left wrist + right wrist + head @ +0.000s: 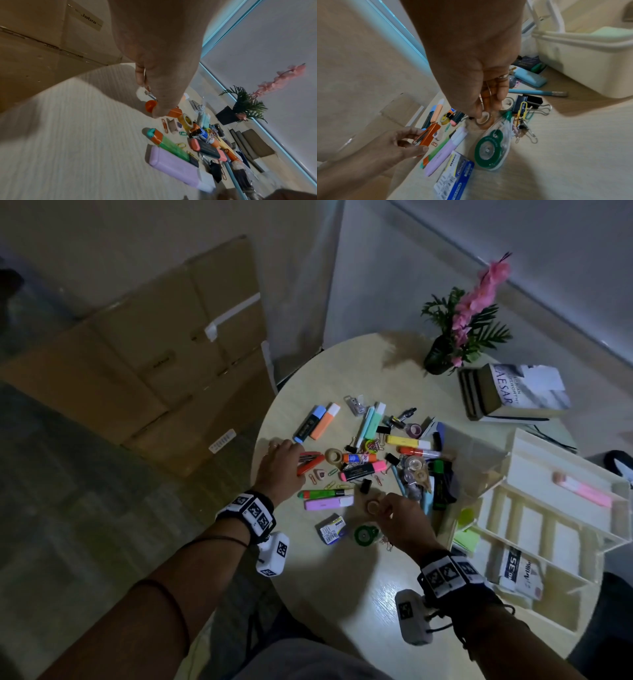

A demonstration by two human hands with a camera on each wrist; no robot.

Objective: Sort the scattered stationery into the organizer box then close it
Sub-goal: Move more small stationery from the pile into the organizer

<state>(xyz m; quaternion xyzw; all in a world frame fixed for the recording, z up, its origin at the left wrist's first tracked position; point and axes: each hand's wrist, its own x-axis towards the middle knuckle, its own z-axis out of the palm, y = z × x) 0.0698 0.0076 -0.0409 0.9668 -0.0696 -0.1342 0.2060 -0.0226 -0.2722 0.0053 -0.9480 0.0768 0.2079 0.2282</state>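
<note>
Head view shows the left hand (281, 465) curled round an orange stapler (310, 462) at the left side of the pile, while the right hand (399, 517) pinches a small tape roll (373, 507) at the near edge of the scattered stationery on the round counter (342, 594). The organizer box (548, 508) stands open to the right, with its lid raised, a pink marker and a few other items already inside. Risks as I judge them: the tape roll is held only by fingertips and could slip and roll off the counter; lifting the stapler may drag the paper clips (327, 481) beside it toward the left rim, which is close. A purple highlighter (329, 503) and a green tape dispenser (366, 535) lie just beside the right hand and could be knocked. Open room lies on the near part of the counter; the path to the box crosses pens lying against its front wall.
</note>
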